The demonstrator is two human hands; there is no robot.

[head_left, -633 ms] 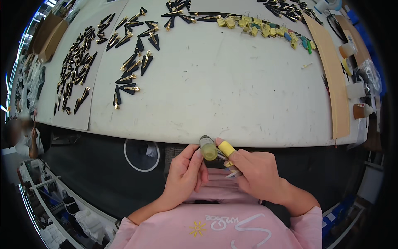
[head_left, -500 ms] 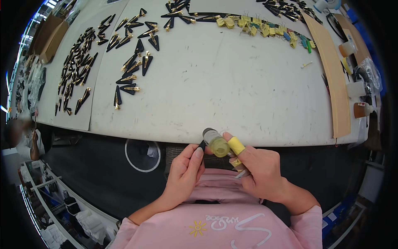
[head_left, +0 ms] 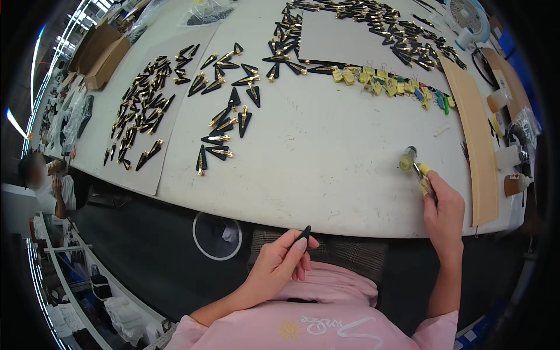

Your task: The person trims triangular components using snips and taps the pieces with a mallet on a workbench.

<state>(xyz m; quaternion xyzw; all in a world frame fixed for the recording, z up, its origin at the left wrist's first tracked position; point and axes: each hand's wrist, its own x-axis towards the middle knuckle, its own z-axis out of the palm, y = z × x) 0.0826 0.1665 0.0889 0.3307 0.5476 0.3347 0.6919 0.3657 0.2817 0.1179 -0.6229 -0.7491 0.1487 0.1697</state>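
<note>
A slim black pointed clip [head_left: 306, 232] sits at the lower centre of the frame, pinched between the thumb and fingers of the left hand [head_left: 279, 259], its tip standing up just beside the near edge of the pale, scuffed tabletop [head_left: 326, 169]. The right hand [head_left: 443, 201] has parted from it. A half second ago both hands were side by side, with the small see-through bottle of yellowish liquid [head_left: 406, 163] close against the clip; now the right hand is over the right of the frame with the bottle beyond its fingers, above or on the tabletop; I cannot tell which. Its fingers are closed together around a slim silvery tool [head_left: 431, 188] as well, and a yellow finger covering [head_left: 424, 170] shows near their ends. Just how the bottle is gripped is too small to tell.

For the work in hand, I judge this a break in contact: the clip is kept ready in the left hand, while the bottle is well apart from it, so nothing is being worked onto the clip at this instant.

The view has shifted too, taking in more of the far tabletop. The black triangular clips with gold-coloured metal prongs [head_left: 245, 123] at the upper left and the row of yellow binder clips [head_left: 392, 87] at the upper right appear to keep their arrangement.
</note>
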